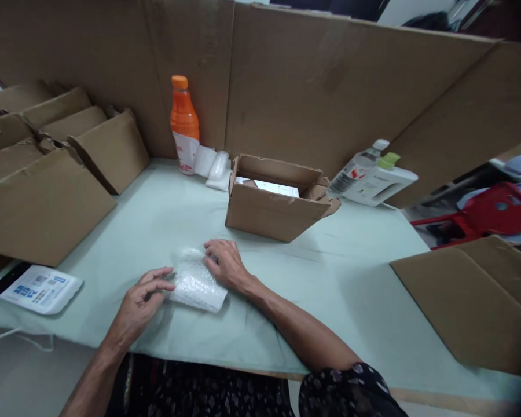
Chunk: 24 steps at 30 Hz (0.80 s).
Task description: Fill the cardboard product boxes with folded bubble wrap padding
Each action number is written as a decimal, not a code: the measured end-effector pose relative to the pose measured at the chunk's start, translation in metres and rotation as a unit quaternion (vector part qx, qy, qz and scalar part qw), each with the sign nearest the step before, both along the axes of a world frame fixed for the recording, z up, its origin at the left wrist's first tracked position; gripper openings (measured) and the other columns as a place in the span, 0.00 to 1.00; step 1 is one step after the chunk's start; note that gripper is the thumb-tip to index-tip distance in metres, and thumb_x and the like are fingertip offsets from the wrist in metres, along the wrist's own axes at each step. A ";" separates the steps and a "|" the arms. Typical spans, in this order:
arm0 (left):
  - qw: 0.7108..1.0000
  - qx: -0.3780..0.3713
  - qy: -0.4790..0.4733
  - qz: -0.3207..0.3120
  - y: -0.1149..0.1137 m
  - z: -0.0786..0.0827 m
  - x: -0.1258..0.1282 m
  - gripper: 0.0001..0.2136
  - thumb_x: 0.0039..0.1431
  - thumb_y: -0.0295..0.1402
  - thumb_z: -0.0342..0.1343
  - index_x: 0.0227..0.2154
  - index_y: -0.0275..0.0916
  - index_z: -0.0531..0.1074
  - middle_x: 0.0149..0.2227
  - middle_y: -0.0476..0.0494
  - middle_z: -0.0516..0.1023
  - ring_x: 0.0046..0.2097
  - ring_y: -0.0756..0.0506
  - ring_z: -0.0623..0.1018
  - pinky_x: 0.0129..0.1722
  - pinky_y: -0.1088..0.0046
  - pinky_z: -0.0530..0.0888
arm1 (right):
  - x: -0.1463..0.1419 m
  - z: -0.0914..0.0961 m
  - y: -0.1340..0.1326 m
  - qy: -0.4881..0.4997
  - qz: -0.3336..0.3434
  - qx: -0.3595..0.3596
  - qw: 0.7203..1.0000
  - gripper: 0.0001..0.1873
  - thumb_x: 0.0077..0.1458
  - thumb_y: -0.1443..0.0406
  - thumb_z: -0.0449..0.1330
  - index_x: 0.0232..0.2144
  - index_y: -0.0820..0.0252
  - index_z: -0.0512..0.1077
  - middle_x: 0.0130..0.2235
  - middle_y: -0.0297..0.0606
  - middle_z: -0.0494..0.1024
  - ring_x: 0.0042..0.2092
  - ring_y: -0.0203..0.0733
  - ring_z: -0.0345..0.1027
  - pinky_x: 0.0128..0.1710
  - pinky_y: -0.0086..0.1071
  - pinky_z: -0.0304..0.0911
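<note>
A piece of clear bubble wrap (197, 282) lies near the front of the table, folded into a flat bundle. Whether anything is wrapped inside cannot be seen. My left hand (141, 301) is at its left edge, fingers stretched and apart, their tips at the plastic. At the upper right side of the bundle, my right hand (226, 263) has its fingers bent around the edge of the wrap. Behind my hands stands an open cardboard box (275, 214) with a white box (269, 186) inside.
Several cardboard boxes (47, 202) stand on the left, another box (469, 301) at the right. An orange bottle (184, 124), small wrapped bundles (217, 168), a clear bottle (356, 168) and a white jug (384, 184) line the cardboard wall (282, 87). A white packet (39, 289) lies front left.
</note>
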<state>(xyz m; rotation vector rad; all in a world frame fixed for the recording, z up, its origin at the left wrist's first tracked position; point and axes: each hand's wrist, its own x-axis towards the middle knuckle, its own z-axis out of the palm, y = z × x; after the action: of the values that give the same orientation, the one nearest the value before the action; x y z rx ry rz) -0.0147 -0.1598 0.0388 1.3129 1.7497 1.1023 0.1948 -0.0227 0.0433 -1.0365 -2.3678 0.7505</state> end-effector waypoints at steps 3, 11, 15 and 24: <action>0.999 -0.002 -0.001 0.047 0.003 0.012 -0.001 0.17 0.51 0.44 0.59 0.42 0.43 0.81 0.55 0.38 0.78 0.58 0.33 0.75 0.60 0.51 0.68 | 0.016 0.014 -0.004 0.049 -0.031 0.010 0.998 0.04 0.61 0.69 0.60 0.39 0.56 0.73 0.50 0.42 0.81 0.53 0.47 0.74 0.54 0.43 0.60; 0.996 0.033 -0.029 -0.083 0.052 0.047 0.042 0.23 0.51 0.46 0.63 0.48 0.40 0.78 0.51 0.38 0.81 0.55 0.35 0.77 0.55 0.61 0.72 | 0.037 0.079 -0.039 0.158 0.059 0.128 0.977 0.03 0.64 0.67 0.59 0.39 0.56 0.73 0.44 0.39 0.84 0.45 0.42 0.78 0.49 0.40 0.65; 0.989 -0.042 -0.059 -0.133 0.045 0.028 0.051 0.13 0.53 0.42 0.57 0.32 0.37 0.78 0.34 0.43 0.81 0.38 0.42 0.78 0.40 0.67 0.73 | 0.059 0.099 -0.036 0.285 -0.091 0.139 0.944 0.01 0.63 0.66 0.62 0.38 0.55 0.73 0.43 0.38 0.83 0.45 0.42 0.77 0.46 0.38 0.69; 0.973 -0.150 -0.153 -0.084 -0.002 0.013 0.041 0.23 0.46 0.43 0.61 0.44 0.35 0.74 0.30 0.48 0.74 0.33 0.47 0.73 0.34 0.72 0.68 | 0.106 0.043 0.019 0.088 -0.251 0.126 0.956 0.08 0.59 0.63 0.60 0.40 0.58 0.76 0.41 0.42 0.83 0.42 0.51 0.77 0.46 0.47 0.70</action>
<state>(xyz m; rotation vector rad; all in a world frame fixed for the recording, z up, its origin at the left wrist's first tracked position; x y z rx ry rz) 0.0258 -0.1618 0.0518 1.0236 1.4779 0.8545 0.3007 -0.0037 0.0866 -1.3172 -1.8675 0.3257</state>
